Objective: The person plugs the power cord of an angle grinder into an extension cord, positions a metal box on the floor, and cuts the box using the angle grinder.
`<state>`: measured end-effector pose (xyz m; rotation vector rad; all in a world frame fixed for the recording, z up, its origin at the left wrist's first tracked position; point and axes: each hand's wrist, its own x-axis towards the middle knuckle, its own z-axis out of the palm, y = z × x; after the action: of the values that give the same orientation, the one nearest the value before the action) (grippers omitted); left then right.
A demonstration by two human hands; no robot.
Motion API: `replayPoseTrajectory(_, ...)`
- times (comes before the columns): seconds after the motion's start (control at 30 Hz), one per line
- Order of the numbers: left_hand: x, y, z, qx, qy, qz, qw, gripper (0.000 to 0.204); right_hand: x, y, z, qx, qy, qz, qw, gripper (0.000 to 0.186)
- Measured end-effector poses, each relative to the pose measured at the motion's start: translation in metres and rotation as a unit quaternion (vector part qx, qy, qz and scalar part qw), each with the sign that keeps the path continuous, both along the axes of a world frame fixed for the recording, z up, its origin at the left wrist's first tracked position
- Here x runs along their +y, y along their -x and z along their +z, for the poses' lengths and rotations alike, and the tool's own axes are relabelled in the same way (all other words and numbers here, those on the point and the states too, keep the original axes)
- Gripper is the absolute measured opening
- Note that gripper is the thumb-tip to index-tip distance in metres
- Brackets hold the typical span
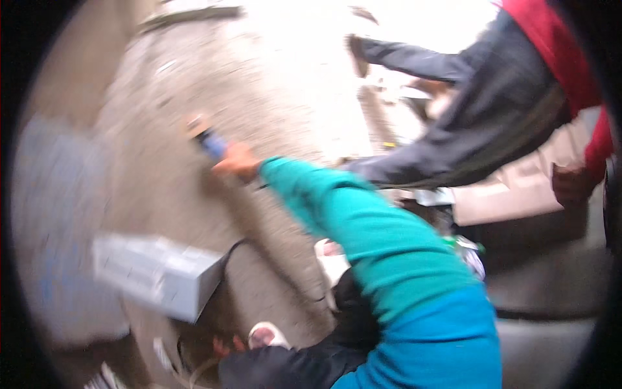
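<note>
My right arm, in a teal and blue sleeve, reaches far out over the ground. My right hand [238,162] is closed around a blue and black hand-held tool [210,141] with a round tan end; blur hides its exact kind. The tool points away to the upper left, above the dusty floor [272,117]. Low in the picture, my left hand [228,347] shows only as a few smeared fingers beside my knee and light shoe [267,336]. Whether it holds anything is unclear.
A pale grey rectangular box [155,272] lies left of my feet, with a black cord [236,249] beside it. On the right, a person in dark trousers [479,123] and red top bends near a brown cardboard box [508,191]. A greyish panel [61,227] stands at the left.
</note>
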<state>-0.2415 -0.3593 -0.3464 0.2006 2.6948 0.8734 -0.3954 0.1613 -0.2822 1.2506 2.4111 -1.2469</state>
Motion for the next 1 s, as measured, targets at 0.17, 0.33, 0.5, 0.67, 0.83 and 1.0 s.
replayPoseTrajectory(0.17, 0.025, 0.004, 0.026, -0.057, -0.018, -0.011, 0.998, 0.04, 0.019, 0.041, 0.003, 0.085, -0.068, -0.047, 0.993, 0.045)
replayPoseTrajectory(0.33, 0.015, -0.022, 0.013, -0.146, -0.029, -0.041, 0.988, 0.04, 0.031, 0.009, -0.043, 0.078, -0.115, -0.086, 0.987, 0.045)
replayPoseTrajectory(0.5, 0.012, -0.011, 0.018, -0.184, -0.016, -0.072, 0.98, 0.039, 0.022, 0.021, -0.048, 0.06, -0.108, -0.058, 0.991, 0.046)
replayPoseTrajectory(0.67, 0.025, 0.002, 0.016, -0.206, 0.006, -0.094, 0.974, 0.039, 0.02, 0.015, -0.06, 0.08, -0.142, -0.059, 0.985, 0.055)
replayPoseTrajectory(0.83, 0.033, 0.023, 0.012, -0.224, 0.022, -0.134, 0.965, 0.038, 0.02, 0.021, -0.06, -0.004, -0.133, -0.024, 0.991, 0.079)
replayPoseTrajectory(1.0, 0.042, 0.048, 0.004, -0.234, 0.03, -0.181, 0.955, 0.038, 0.032, 0.015, -0.057, -0.052, -0.133, -0.002, 0.99, 0.108)
